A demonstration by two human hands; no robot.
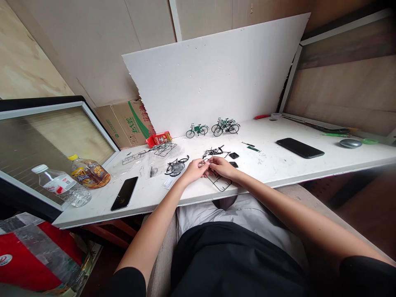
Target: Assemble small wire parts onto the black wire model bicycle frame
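My left hand (195,171) and my right hand (222,167) meet at the near edge of the table, fingertips pinched together. Between them is a thin black plastic model-kit sprue (223,189), hanging out below my right hand; the small part at the fingertips is mostly hidden. Just beyond my hands lie black bicycle parts (214,152) and small black square pieces (234,155). To the left rests a partly built miniature bicycle (176,166) with spoked wheels, beside a small white paper slip (168,183).
Green miniature bicycles (197,130) stand near the white foam board (213,78). More sprues (165,148) lie by a red box (159,139). Phones (124,193) (300,147) flank the work area. Bottles (63,185) stand left; a screwdriver (248,144) and a mouse (350,143) are to the right.
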